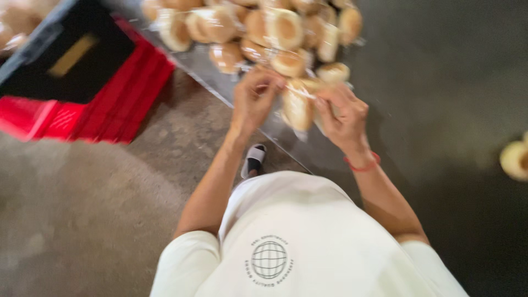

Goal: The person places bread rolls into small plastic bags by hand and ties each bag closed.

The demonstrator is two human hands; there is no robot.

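Observation:
A clear plastic bag of bread buns (298, 105) hangs between my two hands at the near edge of a metal table (209, 71). My left hand (254, 100) pinches the bag's top from the left. My right hand (342, 114), with a red band on the wrist, grips the bag from the right. Both hands are blurred by motion. A heap of bagged bread buns (258, 27) lies on the table just beyond my hands.
A red crate (118, 102) with a black crate (66, 55) on it stands on the concrete floor at the left. One loose bun (516, 159) sits at the right edge. My sandalled foot (253, 159) shows below the table edge.

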